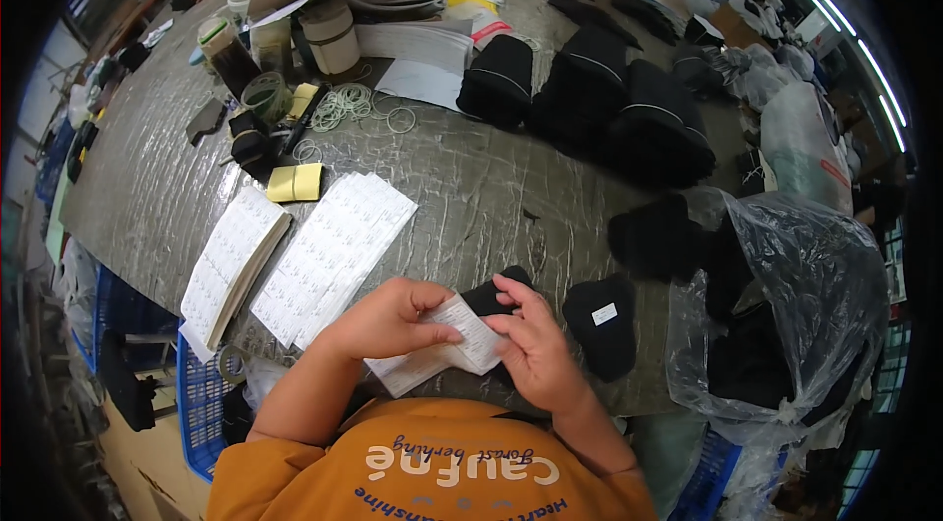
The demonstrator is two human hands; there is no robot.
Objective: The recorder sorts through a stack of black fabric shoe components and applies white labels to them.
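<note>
My left hand (393, 317) pinches a folded white sheet of printed labels (417, 370) between thumb and fingers, close in front of my body. At the sheet's right edge, my right hand (538, 344) has its fingers bent, with thumb and fingertips gripping the paper. Behind the sheet lies a black fabric piece (483, 300), partly covered by the sheet and my hands. To the right of my right hand, another black fabric piece (599, 354) lies flat with a small white label (604, 315) on it.
Stacks of label sheets (334, 256) and a yellow pad (295, 183) lie at left. Rubber bands (344, 107), jars and a cup (265, 97) stand beyond. Banded black bundles (578, 89) sit at the back; a clear plastic bag (815, 275) is at right. Another person works across the table.
</note>
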